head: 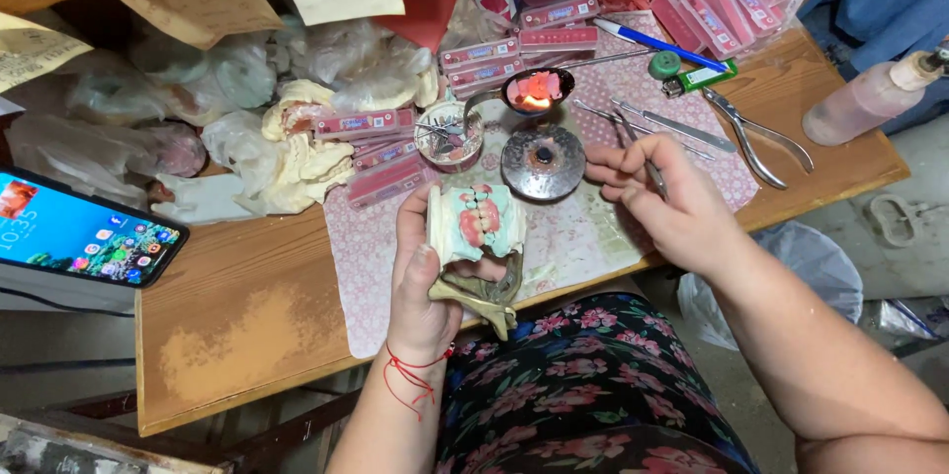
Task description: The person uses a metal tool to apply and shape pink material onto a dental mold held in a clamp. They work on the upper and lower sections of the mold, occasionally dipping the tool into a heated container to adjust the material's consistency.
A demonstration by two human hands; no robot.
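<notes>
A wooden table (247,306) fills most of the view, with a patterned pink cloth (583,237) spread over its middle. On the left edge lies a phone (84,237) with its screen lit. Crumpled plastic bags (148,98) and pale plaster casts (292,163) sit behind it, beside flat pink boxes (381,153).

The left hand (425,281) is closed around a plaster jaw model (476,222) on a brass-coloured hinged frame (484,296), held upright just above the near edge of the cloth, with pink wax and teeth showing on its front. The right hand (662,202) pinches a thin metal tool (647,163) between thumb and fingers, near the model but apart from it.

Between the 2 hands stands a round metal burner (543,162). Behind it a spoon (534,90) holds pink wax. Pliers (756,133), a blue pen (657,42) and a green lighter (702,77) lie to the right, and a pink bottle (870,93) rests at the table's far right edge.
</notes>
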